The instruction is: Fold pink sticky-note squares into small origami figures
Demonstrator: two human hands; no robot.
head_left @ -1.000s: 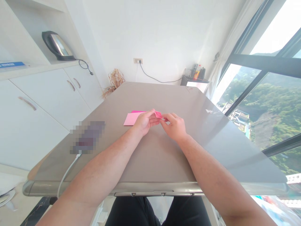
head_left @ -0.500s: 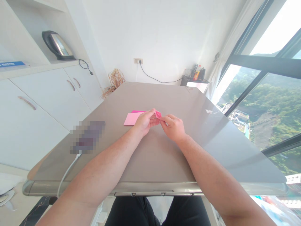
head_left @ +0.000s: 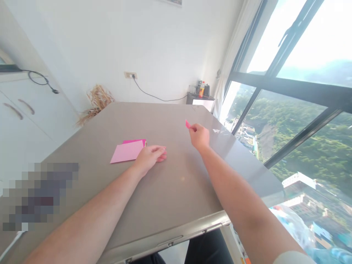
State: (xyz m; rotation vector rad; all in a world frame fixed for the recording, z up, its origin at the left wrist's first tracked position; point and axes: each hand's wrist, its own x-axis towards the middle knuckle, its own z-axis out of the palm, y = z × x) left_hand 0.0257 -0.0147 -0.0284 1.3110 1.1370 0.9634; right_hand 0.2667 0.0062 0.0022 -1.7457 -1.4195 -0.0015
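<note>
A small pink paper [head_left: 187, 124], seemingly folded already, is pinched in the right hand [head_left: 199, 136], toward the far right corner of the desk [head_left: 170, 198]. Nothing is seen held by the slack-fingered left hand [head_left: 150, 157]; nearby, pink sheets [head_left: 128, 151] are left flat, nearer the left edge.

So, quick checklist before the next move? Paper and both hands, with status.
1. Small pink paper secured: ok, pinched at the fingertips of the right hand.
2. Left hand free: ok, no paper shows in it.
3. Light pink sheet uncovered: not ok, left hand hides its near right corner from this view.
4. Magenta sheet uncovered: not ok, mostly under the light pink sheet.
5. Small paper's folds: cannot tell, too small and partly behind fingers.
</note>
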